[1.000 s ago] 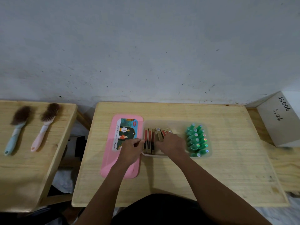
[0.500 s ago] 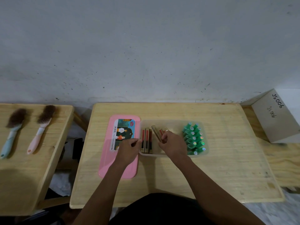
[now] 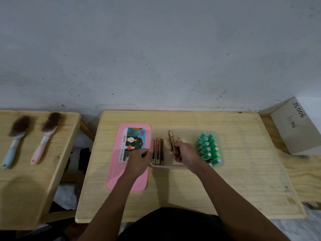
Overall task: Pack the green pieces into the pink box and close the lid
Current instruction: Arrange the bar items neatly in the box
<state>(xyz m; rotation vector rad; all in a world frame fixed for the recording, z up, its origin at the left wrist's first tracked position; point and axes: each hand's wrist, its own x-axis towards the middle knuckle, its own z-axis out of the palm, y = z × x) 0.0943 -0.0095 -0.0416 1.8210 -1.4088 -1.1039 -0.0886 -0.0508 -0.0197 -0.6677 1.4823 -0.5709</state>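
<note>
A translucent box (image 3: 187, 134) stands in the middle of the wooden table (image 3: 243, 171). Several green pieces (image 3: 209, 148) fill its right end in rows. Three gold-and-red slim cases (image 3: 157, 150) lie at its left end. My right hand (image 3: 185, 153) is over the box's middle, shut on a gold slim case (image 3: 171, 140) tilted up off the box floor, with another case beside it. My left hand (image 3: 139, 160) rests at the box's left rim, fingers pinched on the edge. The pink lid (image 3: 118, 171), with a picture label, lies flat left of the box.
A second wooden table at the left carries a blue-handled brush (image 3: 14, 141) and a pink-handled brush (image 3: 46, 138). A white carton (image 3: 295, 126) marked JS006 sits at the right by the wall. A gap with dark items lies between the tables.
My right hand has lifted a gold case up from the box's middle and tilted it. My left hand has stayed at the box's left rim.
</note>
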